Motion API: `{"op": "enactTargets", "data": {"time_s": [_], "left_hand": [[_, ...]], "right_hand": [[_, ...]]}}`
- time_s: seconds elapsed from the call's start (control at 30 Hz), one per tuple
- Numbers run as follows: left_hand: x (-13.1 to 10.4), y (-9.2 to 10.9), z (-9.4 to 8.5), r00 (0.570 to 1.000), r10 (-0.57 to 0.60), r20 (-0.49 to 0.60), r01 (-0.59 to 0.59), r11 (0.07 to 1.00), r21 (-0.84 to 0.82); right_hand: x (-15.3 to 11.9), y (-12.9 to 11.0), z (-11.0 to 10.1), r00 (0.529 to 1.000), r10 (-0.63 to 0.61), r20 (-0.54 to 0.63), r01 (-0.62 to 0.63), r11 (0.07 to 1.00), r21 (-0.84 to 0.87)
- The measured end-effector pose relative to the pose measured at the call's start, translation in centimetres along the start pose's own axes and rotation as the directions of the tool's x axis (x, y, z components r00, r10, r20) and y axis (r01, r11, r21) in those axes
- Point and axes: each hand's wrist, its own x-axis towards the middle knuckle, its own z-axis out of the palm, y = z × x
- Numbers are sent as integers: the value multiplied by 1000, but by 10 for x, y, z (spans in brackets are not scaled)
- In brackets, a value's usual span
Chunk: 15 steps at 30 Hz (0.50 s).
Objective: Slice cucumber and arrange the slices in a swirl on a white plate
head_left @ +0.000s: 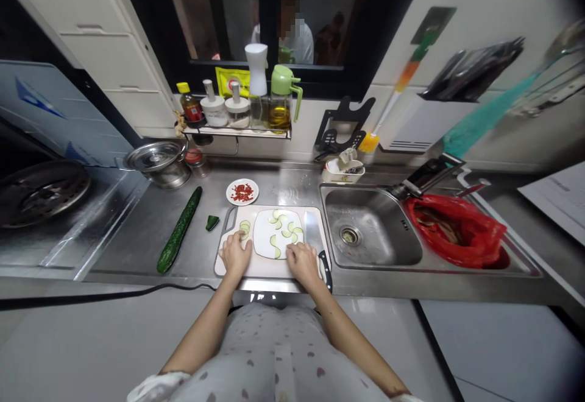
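Note:
A white square plate [262,231] lies on a pale cutting board [269,270], with thin cucumber slices [276,218] arranged on it in curved, petal-like groups. My left hand [234,253] rests at the board's left side, thumb apart from the fingers, its fingertips by a small row of cucumber slices [245,226]. Over the plate's lower right edge, my right hand [302,262] has its fingers curled together; anything between them is hidden. Just right of that hand, a knife [312,226] lies along the board, its black handle towards me.
Left of the board are a whole cucumber [180,231] and a cucumber end piece [212,223]. A small dish [229,192] of chopped red bits sits behind. To the right are the sink [375,256] and a red bag [475,231]. A pot [164,173] stands back left.

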Motion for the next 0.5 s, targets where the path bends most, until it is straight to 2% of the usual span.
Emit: {"op": "enactTargets", "data": {"time_s": [0.23, 0.5], "left_hand": [[5, -15, -5, 990, -142, -9, 143, 989, 43], [18, -10, 2, 987, -158, -38, 161, 983, 85]], "right_hand": [[-3, 3, -2, 998, -23, -64, 27, 997, 72], [-7, 5, -3, 995, -34, -97, 42, 996, 81]]}}
